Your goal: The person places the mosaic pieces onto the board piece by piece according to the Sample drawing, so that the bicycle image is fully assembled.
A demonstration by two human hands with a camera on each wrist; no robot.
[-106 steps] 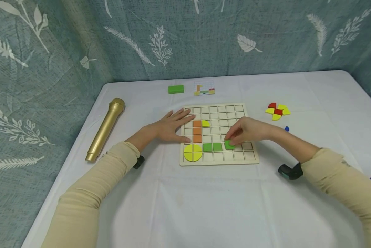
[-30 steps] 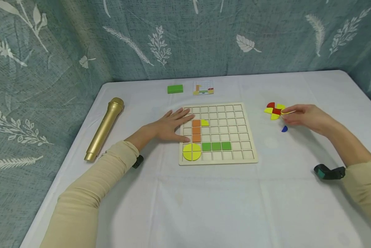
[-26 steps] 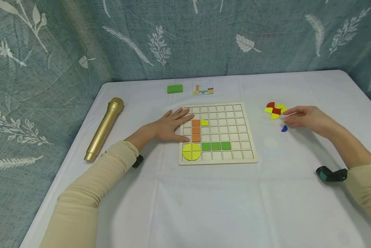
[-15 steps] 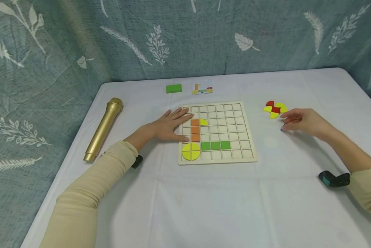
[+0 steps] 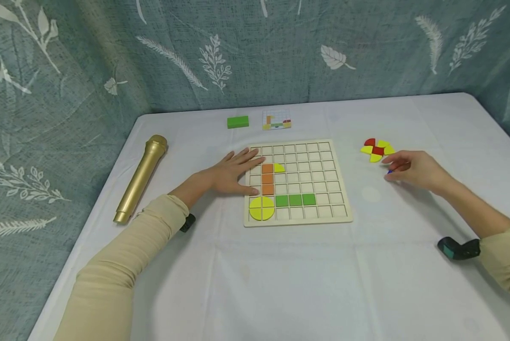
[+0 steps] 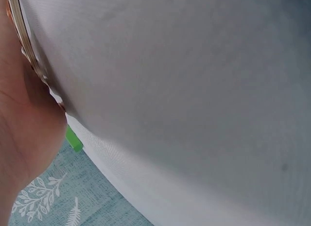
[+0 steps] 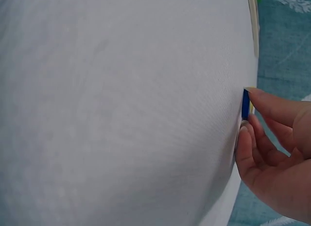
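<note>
My left hand (image 5: 233, 174) rests with spread, straight fingers on the left edge of a pale wooden grid board (image 5: 347, 214). On the board lie orange squares (image 5: 267, 179) in a column, a yellow quarter-circle tile (image 5: 279, 168), a yellow circle of quarter tiles (image 5: 262, 208) and a row of green squares (image 5: 295, 200). Right of the board, my right hand (image 5: 421, 171) pinches a small blue tile (image 7: 246, 104) between thumb and fingers; in the head view the fingers mostly cover it. Just beyond that hand sits a cluster of red (image 5: 378, 151) and yellow tiles (image 5: 376, 158).
A gold microphone (image 5: 141, 177) lies at the left of the white-covered table (image 5: 280, 284). Behind the board are a green block (image 5: 237, 122) and a small pattern card (image 5: 276, 120). A leaf-printed curtain (image 5: 255, 52) hangs along the back and left.
My right hand has left a third green square on the board, moved right to the tile cluster, then shifted slightly nearer and taken hold of the blue tile. The left hand stays put.
</note>
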